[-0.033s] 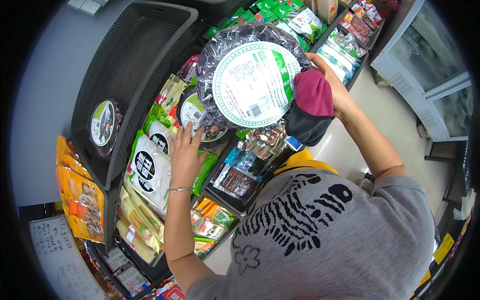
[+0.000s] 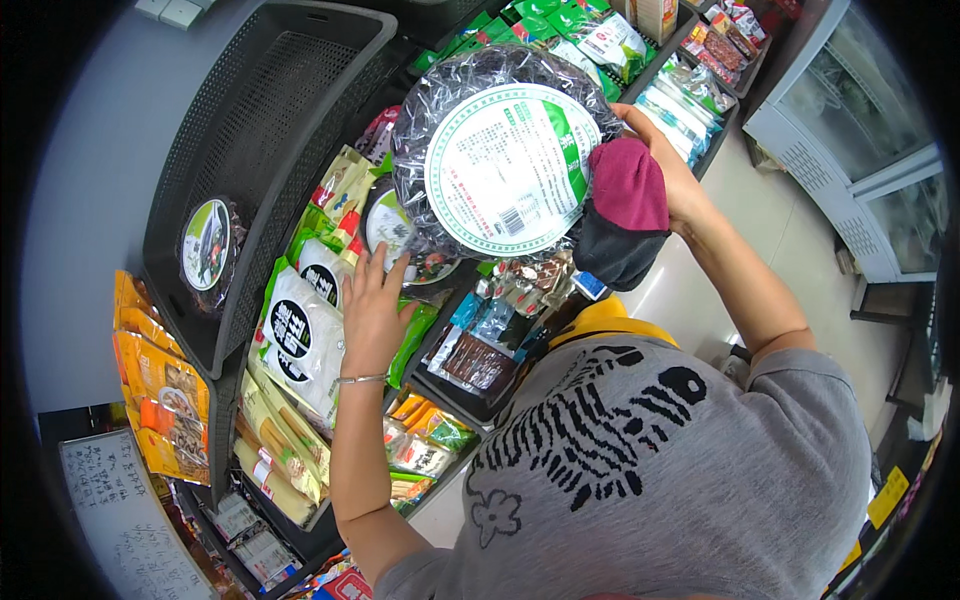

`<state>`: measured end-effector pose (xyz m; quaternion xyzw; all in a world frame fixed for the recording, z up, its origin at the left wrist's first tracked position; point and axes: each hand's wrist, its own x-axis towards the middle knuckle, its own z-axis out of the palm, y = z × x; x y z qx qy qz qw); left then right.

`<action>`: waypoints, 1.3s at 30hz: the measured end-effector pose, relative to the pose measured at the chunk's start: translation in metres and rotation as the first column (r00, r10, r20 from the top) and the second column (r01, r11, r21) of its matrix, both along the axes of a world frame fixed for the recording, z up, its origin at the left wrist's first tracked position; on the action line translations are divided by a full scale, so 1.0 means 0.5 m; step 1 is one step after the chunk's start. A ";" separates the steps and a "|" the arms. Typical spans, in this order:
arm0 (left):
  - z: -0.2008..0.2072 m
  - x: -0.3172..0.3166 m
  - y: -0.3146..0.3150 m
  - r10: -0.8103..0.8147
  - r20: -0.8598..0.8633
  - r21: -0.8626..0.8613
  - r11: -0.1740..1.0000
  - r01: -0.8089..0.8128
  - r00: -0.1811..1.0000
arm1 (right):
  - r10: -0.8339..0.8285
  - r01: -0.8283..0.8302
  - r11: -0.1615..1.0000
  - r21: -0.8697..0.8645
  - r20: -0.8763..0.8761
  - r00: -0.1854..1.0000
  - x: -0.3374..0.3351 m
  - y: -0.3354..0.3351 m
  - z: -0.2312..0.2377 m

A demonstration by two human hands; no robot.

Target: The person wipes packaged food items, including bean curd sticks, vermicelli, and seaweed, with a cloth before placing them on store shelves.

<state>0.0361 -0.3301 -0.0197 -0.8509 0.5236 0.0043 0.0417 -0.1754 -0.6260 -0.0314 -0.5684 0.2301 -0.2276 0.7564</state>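
Observation:
A big round pack of dark dried seaweed (image 2: 512, 172) in clear wrap, with a round white and green label, is held up by its right edge in my right hand (image 2: 668, 168). A maroon and black cloth (image 2: 628, 205) hangs beside that hand; how it is held is hidden. My left hand (image 2: 374, 312) has its fingers spread, fingertips at the edge of a second round seaweed pack (image 2: 388, 222), partly covered by the raised one. White bags with black round labels (image 2: 292, 330) lie just left of this hand.
A black mesh crate (image 2: 255, 110) on the left holds a smaller round pack (image 2: 208, 250). Orange bags (image 2: 160, 400) hang below it. Bins of packets (image 2: 475, 360) line the shelf in front of my body. A glass-door fridge (image 2: 850, 110) stands at the right.

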 end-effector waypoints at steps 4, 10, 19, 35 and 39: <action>-0.014 -0.006 0.008 -0.015 -0.023 0.002 1.000 0.015 1.000 | 0.060 -0.061 0.997 -0.046 -0.015 0.998 0.012 0.000 0.007; -0.059 -0.019 0.023 -0.065 -0.102 0.043 0.997 0.070 0.993 | 0.277 -0.300 0.911 -0.284 -0.118 0.953 0.046 -0.038 0.009; -0.100 -0.026 0.023 -0.106 -0.115 0.047 0.993 0.112 0.988 | 0.417 -0.431 0.783 -0.449 -0.136 0.899 0.074 -0.074 0.004; -0.139 -0.056 0.016 -0.240 -0.050 -0.113 0.966 0.234 0.969 | 0.441 -0.481 0.771 -0.418 -0.194 0.876 0.070 -0.074 0.015; -0.155 -0.050 0.017 -0.249 -0.084 -0.098 0.966 0.240 0.965 | 0.443 -0.469 0.763 -0.444 -0.169 0.881 0.069 -0.078 0.010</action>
